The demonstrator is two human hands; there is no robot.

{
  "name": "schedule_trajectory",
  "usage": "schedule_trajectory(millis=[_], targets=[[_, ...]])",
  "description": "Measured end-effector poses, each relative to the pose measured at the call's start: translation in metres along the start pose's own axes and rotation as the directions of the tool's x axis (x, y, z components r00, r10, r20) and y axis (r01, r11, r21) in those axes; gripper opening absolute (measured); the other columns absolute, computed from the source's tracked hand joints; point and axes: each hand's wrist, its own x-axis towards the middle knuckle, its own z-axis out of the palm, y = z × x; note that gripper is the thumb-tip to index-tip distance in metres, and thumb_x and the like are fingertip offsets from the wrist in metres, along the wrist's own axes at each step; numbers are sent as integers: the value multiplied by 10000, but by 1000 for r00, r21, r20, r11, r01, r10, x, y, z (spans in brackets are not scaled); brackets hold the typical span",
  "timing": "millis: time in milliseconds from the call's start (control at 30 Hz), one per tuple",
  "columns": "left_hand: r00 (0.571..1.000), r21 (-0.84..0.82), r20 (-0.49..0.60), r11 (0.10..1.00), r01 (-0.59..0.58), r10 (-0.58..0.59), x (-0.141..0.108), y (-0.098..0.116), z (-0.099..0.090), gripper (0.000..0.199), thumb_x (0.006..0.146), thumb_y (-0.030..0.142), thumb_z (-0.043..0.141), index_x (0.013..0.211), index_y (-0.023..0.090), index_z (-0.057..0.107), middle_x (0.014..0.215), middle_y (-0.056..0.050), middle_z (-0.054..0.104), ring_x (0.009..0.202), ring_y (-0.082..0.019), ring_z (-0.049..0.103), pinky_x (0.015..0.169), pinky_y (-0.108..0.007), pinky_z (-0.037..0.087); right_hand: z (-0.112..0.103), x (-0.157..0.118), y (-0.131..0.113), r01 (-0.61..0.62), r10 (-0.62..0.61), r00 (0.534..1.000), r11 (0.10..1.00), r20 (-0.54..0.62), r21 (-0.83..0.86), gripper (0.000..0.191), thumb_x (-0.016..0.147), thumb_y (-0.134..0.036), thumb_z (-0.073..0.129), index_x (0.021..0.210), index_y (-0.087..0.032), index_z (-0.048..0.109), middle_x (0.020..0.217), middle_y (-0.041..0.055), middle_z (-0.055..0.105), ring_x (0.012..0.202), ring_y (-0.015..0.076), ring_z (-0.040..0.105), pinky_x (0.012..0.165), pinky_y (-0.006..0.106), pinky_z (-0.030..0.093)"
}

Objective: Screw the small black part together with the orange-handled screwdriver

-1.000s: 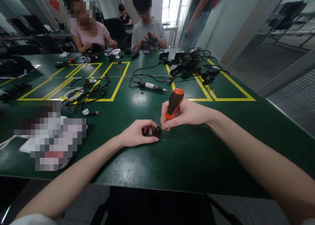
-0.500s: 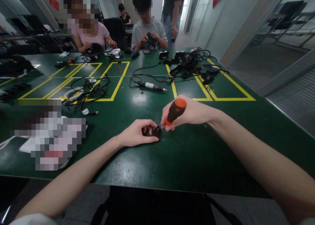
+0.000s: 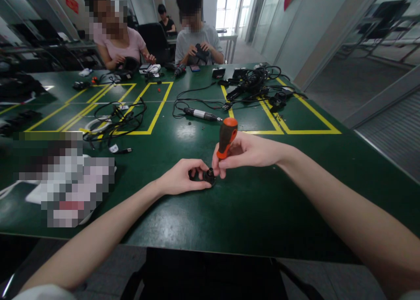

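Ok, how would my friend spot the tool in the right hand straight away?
On the big green table, look for the right hand. The chubby tool sticks up from its grip. Its orange-and-dark colouring sets it apart from the small black part in the left hand.

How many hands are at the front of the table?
2. The left hand curls around a small black part; the right hand grips an orange-and-black tool handle beside it.

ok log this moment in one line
left hand: holds small black part | right hand: grips orange-black screwdriver | tip: not visible
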Motion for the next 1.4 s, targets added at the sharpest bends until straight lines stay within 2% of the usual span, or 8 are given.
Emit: schedule_trajectory(millis=[200,333,433,567,800,1000,1133,1400], targets=[[1000,22,-10,1000,-11,12,-1,2,0,255,837,332,802,982,144,708,780,18,637,668,-105,520,637,-230,415,8,2,-5,-8,-8,994,989,-110,-147,213,906,-342,758,916,-133,717,884,61,778,680,133,693,676,265,570],[1000,7,-8,1000,-10,10,0,1,0,288,831,338,800,1036,152,722,811,0,678,706,-125,584,652,-240,436,14,3,-12,-32,-62,977,903,-204,-429,183,928,-315,695,862,-145,711,805,35,729,689,144,645,659,268,521],[1000,-1,-17,1000,-10,10,0,0,1,257,818,340,803,979,157,722,805,-2,687,716,-131,597,649,-241,432,18,2,-16,-32,-96,972,852,-217,-523,126,922,-229,623,917,-151,722,875,46,730,767,165,654,703,278,509],[1000,-22,-21,1000,-6,6,0,0,1,259,809,341,808,964,157,712,767,12,666,680,-122,583,633,-237,429,22,0,-18,-73,-72,968,834,-240,-547,202,862,-158,600,1041,-162,695,871,25,683,741,155,602,662,261,469],[999,-4,-25,1000,21,-21,0,2,1,273,802,347,807,977,161,709,744,19,647,662,-118,566,618,-229,431,26,-3,-22,-99,-39,968,850,-250,-517,243,768,-129,621,1004,-186,622,704,-56,523,633,123,490,598,239,405],[999,-8,-31,1000,14,-14,-1,1,1,257,805,364,808,929,165,702,740,22,637,658,-116,554,623,-232,431,28,0,-17,-71,-91,958,843,-271,-534,45,856,-204,628,897,-185,623,735,-35,553,663,125,507,630,255,399],[1000,-6,-29,1000,11,-11,-1,2,1,256,806,366,801,922,162,697,745,20,636,661,-115,550,626,-232,429,27,-1,-16,-70,-87,959,851,-271,-520,75,895,-253,642,924,-185,633,699,-46,528,672,135,506,639,264,387],[1000,-7,-28,1000,-1,0,0,3,0,242,804,335,808,927,159,696,736,26,628,660,-114,558,631,-233,429,29,-1,-22,-115,-37,956,865,-290,-489,174,781,-134,644,945,-185,613,713,-57,528,629,118,488,607,253,386]])
